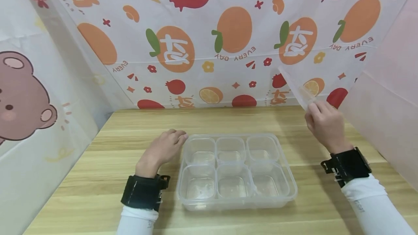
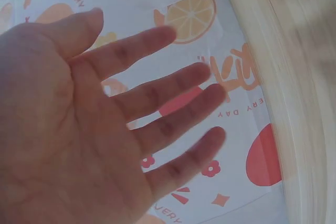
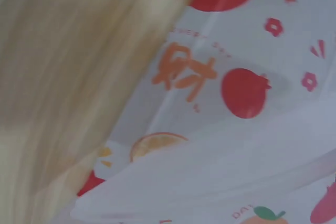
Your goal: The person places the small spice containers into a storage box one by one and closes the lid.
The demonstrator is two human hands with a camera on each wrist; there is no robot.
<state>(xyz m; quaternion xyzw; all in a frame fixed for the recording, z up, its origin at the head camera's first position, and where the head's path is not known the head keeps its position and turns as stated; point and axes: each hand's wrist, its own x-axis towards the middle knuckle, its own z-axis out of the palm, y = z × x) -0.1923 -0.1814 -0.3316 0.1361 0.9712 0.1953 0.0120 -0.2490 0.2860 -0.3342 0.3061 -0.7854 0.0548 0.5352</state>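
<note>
A clear plastic container (image 1: 236, 203) stands on the table, with several square clear cups (image 1: 232, 149) set in two rows inside it. My left hand (image 1: 164, 146) is beside its back left corner, thumb and fingers apart and nothing in the palm; whether it touches the rim cannot be made out. In the left wrist view the same hand (image 2: 115, 108) shows relaxed, spread fingers. My right hand (image 1: 324, 122) grips a translucent plastic lid (image 1: 295, 89), raised and tilted nearly edge-on, to the right of the container. The lid (image 3: 210, 182) fills the lower part of the right wrist view.
The wooden table (image 1: 98, 177) reaches back to a white cloth (image 1: 202, 13) printed with fruit. A cloth with a bear print (image 1: 23, 97) hangs at the left, and a pale pink cloth (image 1: 388, 90) stands along the right.
</note>
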